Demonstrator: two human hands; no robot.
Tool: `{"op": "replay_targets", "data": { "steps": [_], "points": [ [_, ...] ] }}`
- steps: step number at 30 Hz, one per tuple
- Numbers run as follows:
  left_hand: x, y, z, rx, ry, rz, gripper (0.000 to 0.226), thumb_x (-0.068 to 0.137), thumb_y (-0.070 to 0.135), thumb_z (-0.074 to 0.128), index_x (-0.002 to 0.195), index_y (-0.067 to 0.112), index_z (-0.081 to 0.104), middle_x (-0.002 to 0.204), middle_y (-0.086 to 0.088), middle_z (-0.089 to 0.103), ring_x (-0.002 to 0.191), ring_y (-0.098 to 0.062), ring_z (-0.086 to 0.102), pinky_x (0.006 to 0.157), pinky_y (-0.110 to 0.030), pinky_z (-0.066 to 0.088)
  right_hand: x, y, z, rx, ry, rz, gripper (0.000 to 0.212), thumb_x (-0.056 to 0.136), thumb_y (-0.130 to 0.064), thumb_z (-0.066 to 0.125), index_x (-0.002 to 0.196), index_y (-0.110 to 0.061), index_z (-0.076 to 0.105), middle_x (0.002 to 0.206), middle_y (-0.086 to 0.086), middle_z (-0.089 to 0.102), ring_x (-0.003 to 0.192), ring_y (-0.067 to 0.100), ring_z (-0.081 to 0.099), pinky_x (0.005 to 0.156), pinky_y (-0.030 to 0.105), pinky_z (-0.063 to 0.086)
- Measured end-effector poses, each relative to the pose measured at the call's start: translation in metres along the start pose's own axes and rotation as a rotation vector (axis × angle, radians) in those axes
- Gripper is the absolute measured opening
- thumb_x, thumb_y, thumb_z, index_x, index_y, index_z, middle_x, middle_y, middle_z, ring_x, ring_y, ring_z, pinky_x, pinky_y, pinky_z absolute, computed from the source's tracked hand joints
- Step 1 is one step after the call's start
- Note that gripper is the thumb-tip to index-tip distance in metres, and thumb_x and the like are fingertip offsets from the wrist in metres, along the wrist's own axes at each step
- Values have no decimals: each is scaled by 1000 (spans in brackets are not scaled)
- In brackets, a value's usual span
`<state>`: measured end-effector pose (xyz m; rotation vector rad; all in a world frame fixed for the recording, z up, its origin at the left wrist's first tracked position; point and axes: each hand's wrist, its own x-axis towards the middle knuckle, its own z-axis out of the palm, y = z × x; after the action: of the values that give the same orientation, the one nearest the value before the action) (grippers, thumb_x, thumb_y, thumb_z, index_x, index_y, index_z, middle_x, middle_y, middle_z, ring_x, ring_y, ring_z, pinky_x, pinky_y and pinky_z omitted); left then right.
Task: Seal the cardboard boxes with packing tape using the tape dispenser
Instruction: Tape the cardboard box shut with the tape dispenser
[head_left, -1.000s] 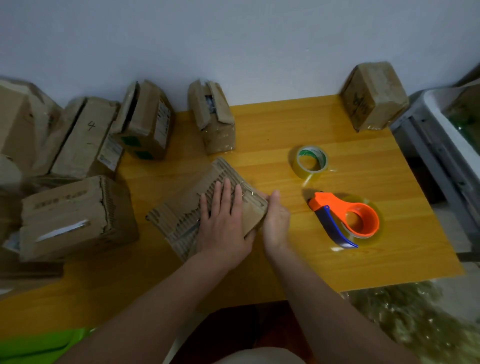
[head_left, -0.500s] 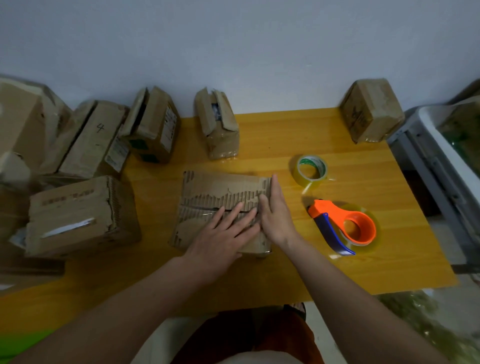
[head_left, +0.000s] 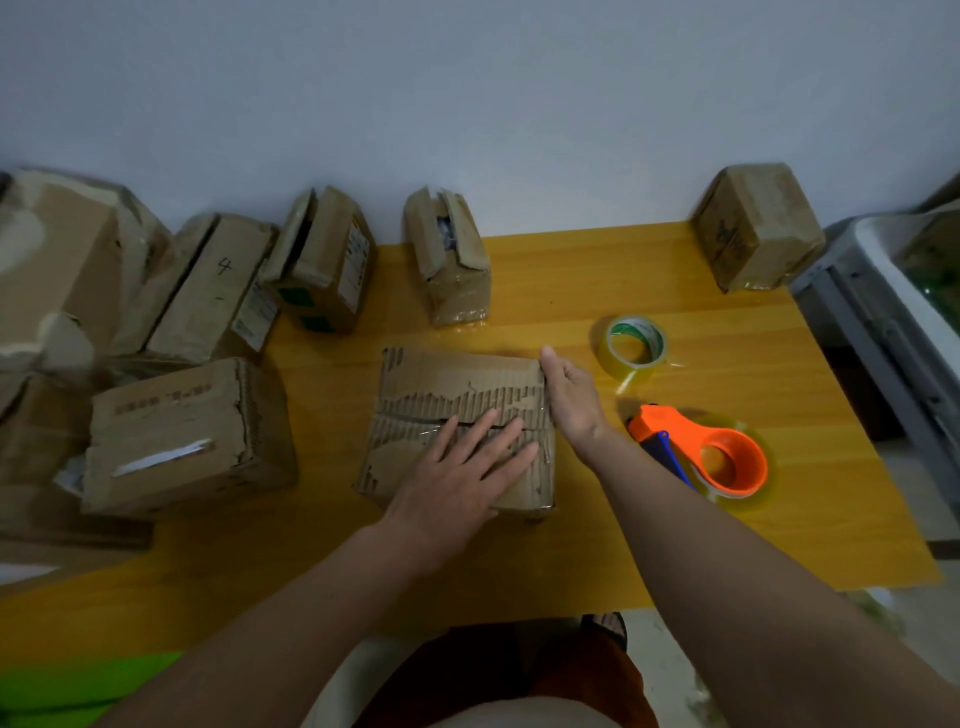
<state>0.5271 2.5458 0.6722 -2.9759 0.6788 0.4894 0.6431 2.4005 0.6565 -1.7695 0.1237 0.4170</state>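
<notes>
Near the table's front edge, we press the box (head_left: 457, 415) flaps closed, left hand (head_left: 457, 478) flat on top, right hand (head_left: 569, 397) open against its right side; next, we judge, comes gripping the idle tape dispenser (head_left: 701, 449) just right.

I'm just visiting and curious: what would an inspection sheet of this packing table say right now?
Surface: yellow wooden table, against a pale wall.
Job's things: torn cardboard box in the middle; orange tape dispenser lying unheld to its right.
Clutter: loose tape roll; other boxes along the back and left, one marked "4".
Hands: left hand flat on the box top; right hand against its right edge.
Cables: nothing seen.
Surroundings: grey and white rack at right.
</notes>
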Motion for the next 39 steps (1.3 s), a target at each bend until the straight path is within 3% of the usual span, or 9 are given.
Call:
{"op": "replay_targets", "data": {
  "steps": [3, 6, 12, 15, 18, 22, 29, 35, 39],
  "points": [
    [-4, 6, -3, 10, -21, -37, 82, 100, 41, 43, 145, 33, -25, 156, 3, -28, 144, -23, -27, 117, -55, -12, -3, -13, -10, -148, -139, 80, 61, 99, -56, 27, 113, -8, 62, 112, 5, 62, 105, 19, 56, 89, 33, 38],
    [3, 21, -11, -101, -31, -224, 83, 100, 36, 45, 148, 35, -22, 155, 6, -32, 143, -21, -29, 113, -60, -15, -4, -19, -23, -163, -63, 216, 81, 92, -68, 27, 146, -7, 35, 147, 10, 41, 133, 28, 41, 108, 39, 32],
    [39, 35, -66, -891, 193, -548, 82, 94, 20, 56, 155, 27, 2, 162, 3, 2, 149, -19, 3, 121, -48, 5, -36, -3, -39, -281, 136, 132, 65, 99, -40, 44, 148, -1, 27, 152, 16, 32, 141, 28, 31, 113, 36, 26],
    [24, 1, -73, -554, 282, -588, 55, 98, 26, 46, 150, 24, 28, 157, -2, 24, 144, -22, 21, 119, -42, 18, -60, 7, -28, -248, 258, 103, 68, 94, -37, 56, 147, -4, 28, 148, 17, 33, 136, 30, 34, 113, 40, 29],
    [7, -28, -50, -387, 12, -698, 61, 99, 49, 36, 153, 33, 13, 162, -10, -4, 147, -38, 1, 118, -56, 4, -78, 8, -7, -208, 201, 114, 90, 88, -31, 67, 152, -10, 8, 148, 15, 24, 137, 32, 29, 113, 40, 26],
    [-5, -10, -40, -533, -84, -756, 79, 94, 62, 37, 154, 30, -3, 156, -15, -1, 139, -38, 26, 112, -48, 30, -52, -2, -11, -238, 107, -14, 88, 88, -13, 66, 154, -19, 8, 146, 12, 29, 132, 26, 39, 111, 41, 34],
    [-17, 3, -52, -340, -233, -453, 96, 89, 49, 62, 155, 17, 1, 143, -8, 44, 128, -25, 44, 103, -35, 40, -21, -15, -38, -294, 77, -30, 48, 91, -24, 63, 135, -10, 49, 136, 8, 52, 124, 23, 51, 99, 37, 45],
    [-15, -21, -46, 85, 165, -135, 69, 57, 15, 88, 122, 12, 66, 126, -9, 61, 116, -32, 58, 96, -45, 48, -34, -3, -42, -302, -45, -31, 39, 93, -19, 60, 131, -10, 57, 120, 8, 63, 113, 23, 57, 97, 40, 47],
    [-2, -31, -37, 4, 249, 58, 68, 40, 42, 94, 97, 12, 74, 98, -5, 72, 90, -25, 70, 90, -46, 51, -21, -9, -55, -112, -66, -48, 33, 97, -6, 53, 129, -1, 57, 120, 10, 62, 114, 19, 56, 95, 27, 46]
  ]
}}
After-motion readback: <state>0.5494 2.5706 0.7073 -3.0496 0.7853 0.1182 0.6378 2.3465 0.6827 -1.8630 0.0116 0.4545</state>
